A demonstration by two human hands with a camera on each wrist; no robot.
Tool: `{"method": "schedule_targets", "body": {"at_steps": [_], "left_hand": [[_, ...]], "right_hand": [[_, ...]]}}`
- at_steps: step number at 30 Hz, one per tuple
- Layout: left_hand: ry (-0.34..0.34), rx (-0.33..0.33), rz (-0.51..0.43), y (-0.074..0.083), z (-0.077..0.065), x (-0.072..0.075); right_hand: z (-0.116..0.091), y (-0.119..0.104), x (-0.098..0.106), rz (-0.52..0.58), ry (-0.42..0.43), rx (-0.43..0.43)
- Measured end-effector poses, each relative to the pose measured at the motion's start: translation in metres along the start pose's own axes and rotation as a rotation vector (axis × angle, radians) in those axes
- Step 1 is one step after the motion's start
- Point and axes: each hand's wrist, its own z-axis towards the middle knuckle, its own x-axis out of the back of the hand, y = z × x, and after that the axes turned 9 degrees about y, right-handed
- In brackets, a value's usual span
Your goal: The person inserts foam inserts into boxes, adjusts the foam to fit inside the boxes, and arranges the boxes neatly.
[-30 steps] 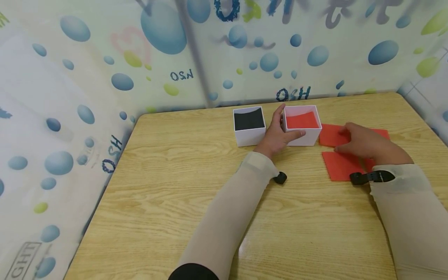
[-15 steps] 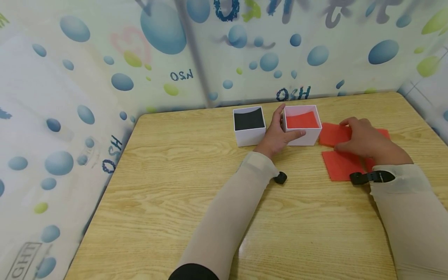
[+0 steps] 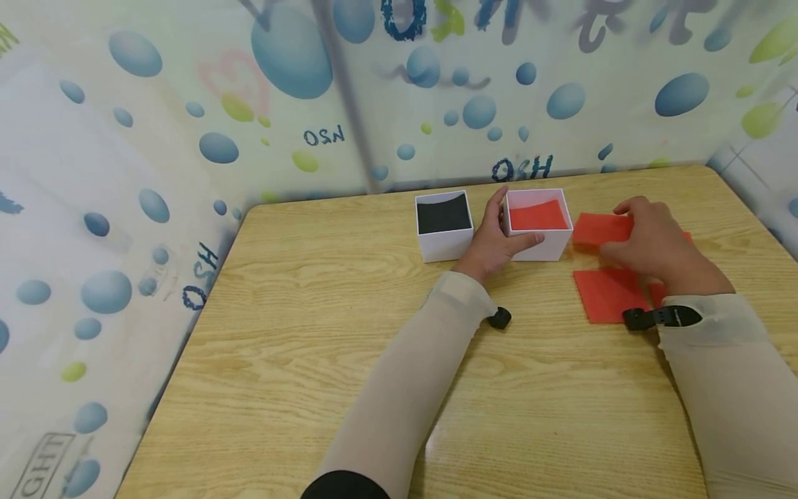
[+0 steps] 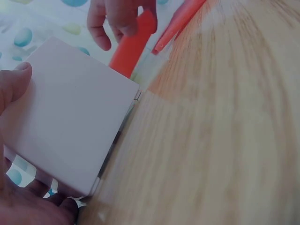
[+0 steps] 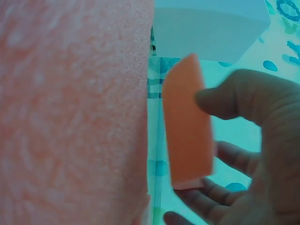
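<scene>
My left hand [image 3: 492, 244] grips the left side of a white open box [image 3: 551, 249], thumb across the front wall and fingers along the far side. Red sheets [image 3: 539, 215] fill the inside of this box. To its right, my right hand [image 3: 661, 242] pinches a flat red square sheet [image 3: 600, 230] between thumb and fingers. In the left wrist view the held sheet [image 4: 133, 47] is raised off the table, near the box [image 4: 70, 117]. The right wrist view shows its edge turned toward the camera, with the thumb [image 5: 220, 101] on one face.
Just left of my left hand stands a second white box [image 3: 445, 247] with black sheets [image 3: 442, 213] in it. A red square [image 3: 607, 296] lies on the wooden table [image 3: 530, 388], with more red partly hidden under my right hand. A patterned curtain [image 3: 430, 104] rises behind the table.
My right hand has moved slightly up and away, lifting the red sheet from the table. My left hand stays in place on the box.
</scene>
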Motion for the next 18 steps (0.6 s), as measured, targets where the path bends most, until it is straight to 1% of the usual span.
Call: {"method": "schedule_targets", "body": {"at_steps": [6, 9, 11, 14, 18], "left_hand": [[-0.005, -0.007, 0.006, 0.0, -0.001, 0.0], [-0.005, -0.008, 0.009, 0.0, 0.0, 0.0], [-0.004, -0.01, 0.012, -0.001, 0.0, 0.0], [-0.001, -0.013, 0.007, -0.001, 0.001, 0.0], [0.002, -0.014, 0.006, -0.001, 0.002, 0.0]], "right_hand": [[-0.003, -0.012, 0.009, 0.063, 0.142, -0.066], [-0.007, -0.023, 0.012, 0.137, 0.221, -0.098], [-0.009, -0.031, 0.013, 0.208, 0.261, -0.103], [-0.013, -0.042, 0.011, 0.297, 0.28, -0.083], [-0.016, -0.054, 0.003, 0.372, 0.241, -0.031]]}}
